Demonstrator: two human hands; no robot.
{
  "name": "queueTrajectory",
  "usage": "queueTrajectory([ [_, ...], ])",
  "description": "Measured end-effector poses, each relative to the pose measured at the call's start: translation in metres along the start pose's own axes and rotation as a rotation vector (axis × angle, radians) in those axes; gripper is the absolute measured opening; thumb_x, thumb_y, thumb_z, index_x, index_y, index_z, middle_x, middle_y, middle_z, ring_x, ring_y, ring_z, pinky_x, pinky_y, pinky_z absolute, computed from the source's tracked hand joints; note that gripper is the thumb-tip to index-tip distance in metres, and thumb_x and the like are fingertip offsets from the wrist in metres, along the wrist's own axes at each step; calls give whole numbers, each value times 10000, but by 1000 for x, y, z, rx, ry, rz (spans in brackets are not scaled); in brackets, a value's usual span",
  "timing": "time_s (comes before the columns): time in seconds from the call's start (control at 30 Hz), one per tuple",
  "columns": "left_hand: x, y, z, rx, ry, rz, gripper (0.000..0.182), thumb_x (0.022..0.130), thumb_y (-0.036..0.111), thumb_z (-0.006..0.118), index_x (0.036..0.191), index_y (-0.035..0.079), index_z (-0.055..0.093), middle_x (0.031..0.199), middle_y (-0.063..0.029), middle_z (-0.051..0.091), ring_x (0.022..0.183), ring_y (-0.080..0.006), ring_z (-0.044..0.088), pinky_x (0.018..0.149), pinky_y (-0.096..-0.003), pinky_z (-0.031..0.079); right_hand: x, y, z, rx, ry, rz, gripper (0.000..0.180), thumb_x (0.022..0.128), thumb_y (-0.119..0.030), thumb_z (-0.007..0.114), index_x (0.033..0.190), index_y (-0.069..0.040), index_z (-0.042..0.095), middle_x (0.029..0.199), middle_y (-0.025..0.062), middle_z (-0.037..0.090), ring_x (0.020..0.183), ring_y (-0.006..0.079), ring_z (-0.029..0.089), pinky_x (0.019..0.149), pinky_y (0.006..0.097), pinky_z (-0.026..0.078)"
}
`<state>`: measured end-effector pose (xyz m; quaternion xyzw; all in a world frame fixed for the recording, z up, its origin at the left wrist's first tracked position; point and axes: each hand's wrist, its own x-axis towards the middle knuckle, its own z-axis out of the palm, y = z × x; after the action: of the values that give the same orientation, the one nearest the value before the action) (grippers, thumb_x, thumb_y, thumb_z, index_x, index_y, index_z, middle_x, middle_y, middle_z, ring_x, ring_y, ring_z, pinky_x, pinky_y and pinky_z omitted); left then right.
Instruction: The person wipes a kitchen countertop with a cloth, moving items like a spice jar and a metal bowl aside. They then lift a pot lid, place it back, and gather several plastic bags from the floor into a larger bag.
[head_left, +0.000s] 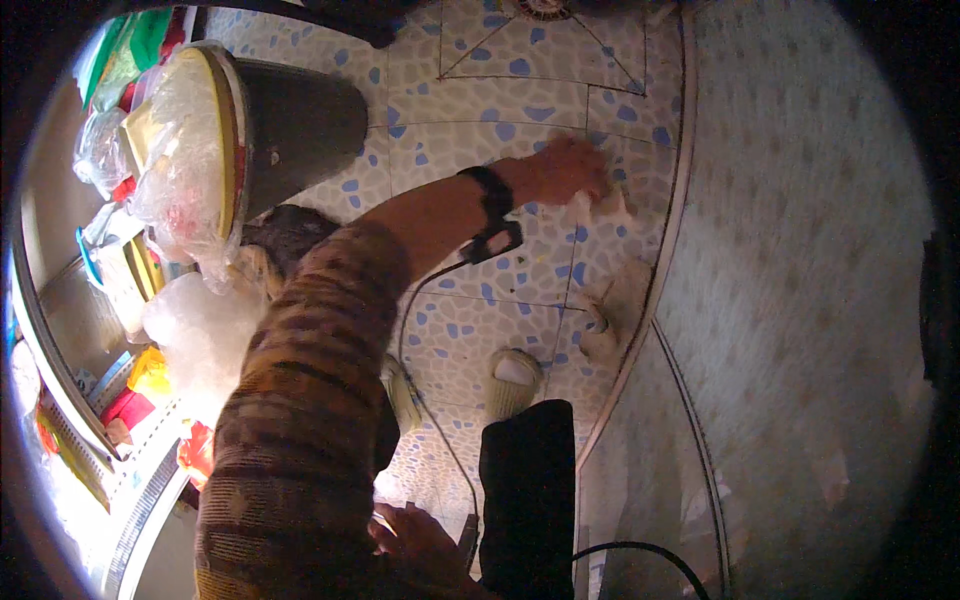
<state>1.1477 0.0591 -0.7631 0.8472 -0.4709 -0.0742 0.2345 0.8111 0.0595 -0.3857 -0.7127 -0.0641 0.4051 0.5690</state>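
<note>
My left hand (566, 172), blurred, reaches forward low over the patterned floor (487, 315). Its fingers are curled around a crumpled pale piece, perhaps tissue or cloth (616, 204). A black strap with a small device (493, 241) circles that wrist, and a cable runs down from it. My right hand (420, 536) is low in the picture, near my dark-clad knee; its fingers are bent and partly hidden, and whether it grips the bright thing beside them cannot be told. Small green bits (521, 260) lie on the floor between my left hand and my slippers (514, 382).
A dark bin (300, 127) with a plastic liner lies or leans at the upper left. Plastic bags (202, 330) and packets fill the shelves beside it. A round floor drain (544, 7) is at the top. Along the right runs a pale panel (787, 262) with a raised edge.
</note>
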Motion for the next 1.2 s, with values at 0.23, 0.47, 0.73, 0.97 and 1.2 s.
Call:
queueTrajectory([
  [0.23,86,-47,-25,50,642,-530,387,667,92,580,1051,142,580,1071,-94,537,1051,-340,490,887,-426,426,5,8,-4,-38,125,-58,416,820,-237,638,1187,-74,529,1111,181,572,926,317,594,854,476,455],
  [0.47,179,-70,-5,610,-245,-406,618,734,374,593,1293,198,397,1272,-131,460,1110,-331,495,925,-484,414,12,18,-22,43,69,-14,403,834,-230,617,1184,-52,524,1106,195,574,932,327,591,849,476,457],
  [0.73,110,-50,8,-33,175,82,405,697,11,559,1004,255,662,1089,-7,601,1063,-275,539,852,-440,468,17,15,-15,66,77,-72,391,850,-223,594,1180,-27,518,1099,210,576,939,339,588,844,476,459],
  [0.97,36,-19,-21,-364,257,43,379,661,-47,539,927,186,676,1024,-33,640,1021,-246,551,881,-384,426,25,8,-20,126,-73,-41,387,844,-209,584,1168,-10,512,1131,208,554,954,345,574,832,465,461],
  [1.2,125,-40,11,14,442,-560,426,633,57,576,1030,195,643,1050,-31,610,1035,-267,551,796,-430,463,24,3,-25,101,-81,-1,412,833,-204,595,1192,-28,499,1137,184,552,977,323,561,861,439,445],
])
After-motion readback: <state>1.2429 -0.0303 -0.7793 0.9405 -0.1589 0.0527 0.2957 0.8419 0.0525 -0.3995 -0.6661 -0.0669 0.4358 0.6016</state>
